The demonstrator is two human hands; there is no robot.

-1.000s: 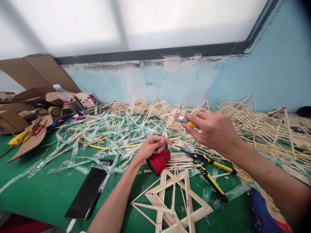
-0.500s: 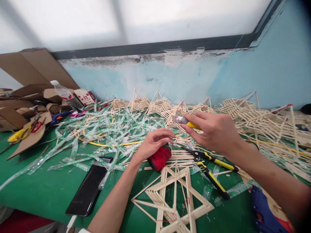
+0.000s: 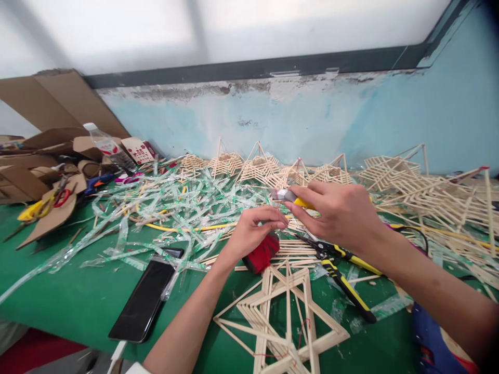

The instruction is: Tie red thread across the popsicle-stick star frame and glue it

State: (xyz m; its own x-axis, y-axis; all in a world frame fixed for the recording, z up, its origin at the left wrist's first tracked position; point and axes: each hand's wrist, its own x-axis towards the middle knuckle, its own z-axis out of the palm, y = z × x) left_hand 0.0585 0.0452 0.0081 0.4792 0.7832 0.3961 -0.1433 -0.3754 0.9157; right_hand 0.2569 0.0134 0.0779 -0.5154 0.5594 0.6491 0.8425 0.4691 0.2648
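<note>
My right hand (image 3: 337, 210) is closed around a yellow-and-grey tool (image 3: 302, 201) that looks like a utility knife, its grey end pointing left. My left hand (image 3: 255, 231) is just below that end, thumb and fingers pinched together. A faint red thread seems to run between the fingertips and the tool. Under the left hand lies a red bundle (image 3: 265, 253) with a dark side, partly hidden. Closest to me is a star-shaped frame of wooden sticks (image 3: 288, 317), with red thread tied on it. Black-and-yellow pliers (image 3: 343, 278) lie open beneath my right forearm.
A phone (image 3: 146, 298) with a white cable lies left. Clear tape strips (image 3: 156, 208) litter the green table (image 3: 50, 291). More stick frames (image 3: 259, 169) line the wall. Cardboard, a bottle (image 3: 109, 148) and scissors (image 3: 62, 197) are far left; a blue glue gun (image 3: 432, 337) is at right.
My right hand with the tool has come slightly left and closer to my left hand. The whole view has shifted a little; the star frame stays on the table.
</note>
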